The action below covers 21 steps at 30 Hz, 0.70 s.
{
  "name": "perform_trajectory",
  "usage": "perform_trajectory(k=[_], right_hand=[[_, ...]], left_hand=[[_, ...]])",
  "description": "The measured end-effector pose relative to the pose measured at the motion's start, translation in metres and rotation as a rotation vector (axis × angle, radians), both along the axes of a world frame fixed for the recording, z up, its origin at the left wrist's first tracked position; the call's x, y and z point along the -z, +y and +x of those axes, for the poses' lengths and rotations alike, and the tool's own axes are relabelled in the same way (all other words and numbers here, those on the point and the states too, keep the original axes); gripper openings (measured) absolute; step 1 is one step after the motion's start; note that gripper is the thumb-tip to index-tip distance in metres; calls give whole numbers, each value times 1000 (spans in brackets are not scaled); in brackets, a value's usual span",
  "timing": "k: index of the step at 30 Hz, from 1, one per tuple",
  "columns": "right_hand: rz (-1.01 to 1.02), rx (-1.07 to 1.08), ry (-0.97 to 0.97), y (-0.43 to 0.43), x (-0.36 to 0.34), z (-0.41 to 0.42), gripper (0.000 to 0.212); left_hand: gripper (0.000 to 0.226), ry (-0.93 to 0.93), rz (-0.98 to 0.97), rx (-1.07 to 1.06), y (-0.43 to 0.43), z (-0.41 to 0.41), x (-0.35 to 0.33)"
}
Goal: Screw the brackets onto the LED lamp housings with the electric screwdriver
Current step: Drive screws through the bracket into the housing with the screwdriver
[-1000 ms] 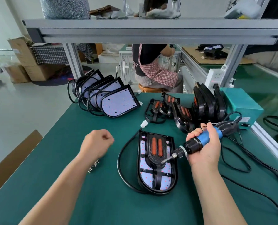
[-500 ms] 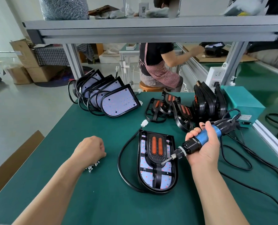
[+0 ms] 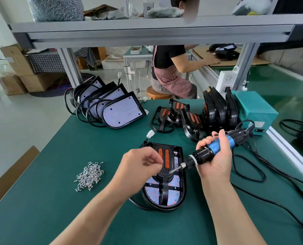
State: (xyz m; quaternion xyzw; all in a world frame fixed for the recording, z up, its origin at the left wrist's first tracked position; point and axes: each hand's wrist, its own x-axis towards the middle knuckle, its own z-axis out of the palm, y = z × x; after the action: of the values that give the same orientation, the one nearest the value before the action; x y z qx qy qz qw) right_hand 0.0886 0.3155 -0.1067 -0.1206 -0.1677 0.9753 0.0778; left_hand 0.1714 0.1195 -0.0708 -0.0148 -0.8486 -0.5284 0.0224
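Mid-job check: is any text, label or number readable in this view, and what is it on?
No text here can be read.
White label on the teal box: too small to read.
Fine print on the front stacked housing: blurred.
Sticker on the cardboard box: blurred.

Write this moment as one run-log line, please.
left hand: pinched over bracket, contents unclear | right hand: grips electric screwdriver, bit at bracket | screw pile: left of lamp housing
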Motion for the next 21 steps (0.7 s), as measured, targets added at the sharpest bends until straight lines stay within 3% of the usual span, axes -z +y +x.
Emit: perform_trajectory(k=[8, 21], right_hand=[[-76, 76, -45, 8, -4, 0, 22], [-32, 93, -52, 6, -4, 2, 23]], left_hand=[[24, 18, 48, -1, 26, 2, 7], [30, 65, 45, -88, 35, 6, 12]])
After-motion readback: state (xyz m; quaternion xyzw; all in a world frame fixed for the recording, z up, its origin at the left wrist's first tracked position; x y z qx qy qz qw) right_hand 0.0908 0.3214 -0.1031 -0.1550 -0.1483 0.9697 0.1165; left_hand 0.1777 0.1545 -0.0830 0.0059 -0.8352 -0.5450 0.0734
